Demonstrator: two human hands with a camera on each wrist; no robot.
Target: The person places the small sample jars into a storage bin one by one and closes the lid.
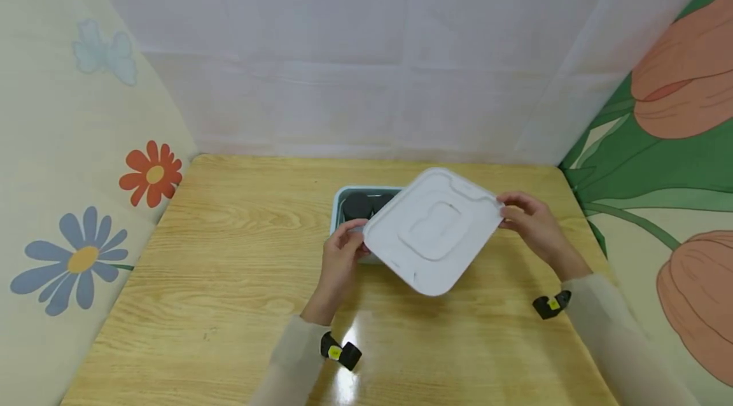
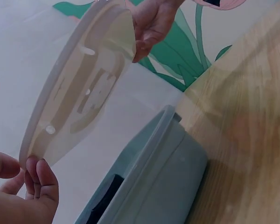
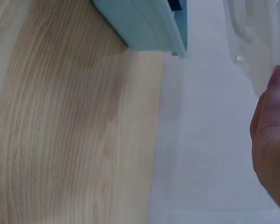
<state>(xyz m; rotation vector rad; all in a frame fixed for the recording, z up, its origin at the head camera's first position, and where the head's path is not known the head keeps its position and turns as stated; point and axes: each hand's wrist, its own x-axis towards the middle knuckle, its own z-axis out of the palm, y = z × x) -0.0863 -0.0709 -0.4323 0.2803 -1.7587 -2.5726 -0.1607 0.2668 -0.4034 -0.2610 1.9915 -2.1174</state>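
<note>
A white plastic lid [image 1: 438, 234] is held up by both hands, turned at an angle and tilted above a light blue-green storage box [image 2: 170, 177]. At the lid's left corner my left hand [image 1: 340, 263] pinches the rim between thumb and fingers. My right hand [image 1: 535, 228] pinches the opposite corner; in the right wrist view its fingers [image 3: 273, 100] lie along the lid's edge. Inside the box, dark round-topped things [image 1: 357, 205] show past the lid. The lid hides the box's right part in the head view.
The box stands on a wood-grain table [image 1: 246, 279], towards its far side. Behind the table hangs a white cloth [image 1: 321, 94]. Flower-printed cloths [image 1: 86, 259] flank it on both sides. Each sleeve carries a small black wrist camera [image 1: 343, 352].
</note>
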